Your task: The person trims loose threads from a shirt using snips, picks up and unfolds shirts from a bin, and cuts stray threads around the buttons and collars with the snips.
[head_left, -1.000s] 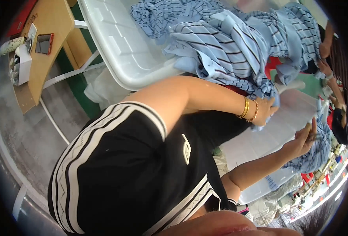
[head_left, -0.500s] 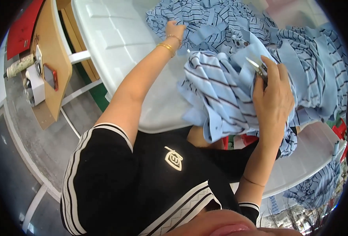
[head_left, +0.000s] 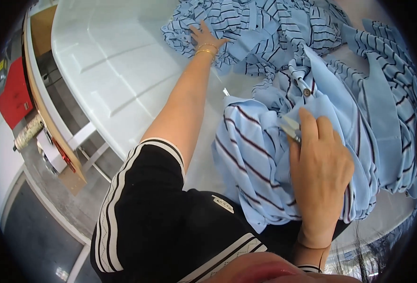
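My left hand point(head_left: 205, 38) reaches out to the far side, its fingers spread over the edge of a heap of light blue fabric pieces with dark stripes point(head_left: 236, 19). Closer in, my right hand point(head_left: 322, 162) is closed round small thread snips point(head_left: 291, 128). Only their pointed blades show past the fingers; the rest is hidden in the palm. Beneath that hand lies a bunched blue striped garment point(head_left: 253, 155), draped over the table's near edge and my lap. A brown button point(head_left: 306, 92) shows on blue cloth just beyond the snips.
The heap and garment lie on a white plastic table point(head_left: 119, 66) with a raised rim. More striped cloth point(head_left: 390, 108) spreads along the right. At the left, a wooden stand point(head_left: 71, 177) holds a patterned bottle point(head_left: 29, 133), and a red sheet point(head_left: 15, 94) hangs beyond.
My left hand has gone from curled fingers to spread ones on the heap. My right hand, still with the snips, sits lower over the garment. The whole view has shifted.
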The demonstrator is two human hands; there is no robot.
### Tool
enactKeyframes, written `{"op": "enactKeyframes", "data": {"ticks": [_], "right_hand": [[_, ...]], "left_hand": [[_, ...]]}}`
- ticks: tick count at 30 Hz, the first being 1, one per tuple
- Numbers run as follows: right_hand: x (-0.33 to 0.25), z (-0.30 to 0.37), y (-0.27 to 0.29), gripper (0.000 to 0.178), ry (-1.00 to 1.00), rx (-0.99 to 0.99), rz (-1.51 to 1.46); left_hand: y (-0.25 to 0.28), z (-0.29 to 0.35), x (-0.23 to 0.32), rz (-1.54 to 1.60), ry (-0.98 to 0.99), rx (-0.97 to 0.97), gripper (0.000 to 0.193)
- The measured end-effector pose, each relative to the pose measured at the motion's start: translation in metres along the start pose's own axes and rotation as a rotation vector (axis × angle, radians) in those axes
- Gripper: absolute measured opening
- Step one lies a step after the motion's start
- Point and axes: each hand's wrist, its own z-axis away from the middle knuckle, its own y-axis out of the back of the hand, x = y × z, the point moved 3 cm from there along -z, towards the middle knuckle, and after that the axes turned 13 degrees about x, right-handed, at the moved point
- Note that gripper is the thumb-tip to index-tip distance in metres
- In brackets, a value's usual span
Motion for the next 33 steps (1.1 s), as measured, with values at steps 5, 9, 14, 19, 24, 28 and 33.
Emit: {"op": "enactKeyframes", "data": {"ticks": [5,9,14,19,24,28,33], "right_hand": [[-0.002,-0.005,-0.002,0.044,-0.059,-0.144,0.036],[-0.003,-0.008,-0.005,0.050,-0.099,-0.177,0.012],[-0.003,-0.010,-0.008,0.054,-0.138,-0.236,0.030],[-0.004,-0.012,-0.011,0.059,-0.170,-0.249,0.040],[-0.005,-0.012,-0.007,0.061,-0.200,-0.286,0.078],[-0.006,-0.009,-0.012,0.058,-0.179,-0.230,0.006],[-0.002,-0.007,-0.006,0.043,-0.139,-0.130,-0.017]], "left_hand": [[-0.025,-0.033,0.018,0.004,0.033,-0.009,0.141],[-0.027,-0.050,0.011,-0.028,0.085,0.022,0.145],[-0.024,-0.062,0.003,-0.063,0.133,0.030,0.147],[-0.045,-0.078,-0.016,0.065,0.116,0.087,0.129],[-0.059,-0.086,-0.021,-0.042,0.028,0.038,0.093],[-0.050,-0.077,-0.058,-0.016,-0.131,0.063,0.070],[-0.060,0.033,-0.058,0.008,-0.370,-0.241,0.058]]}}
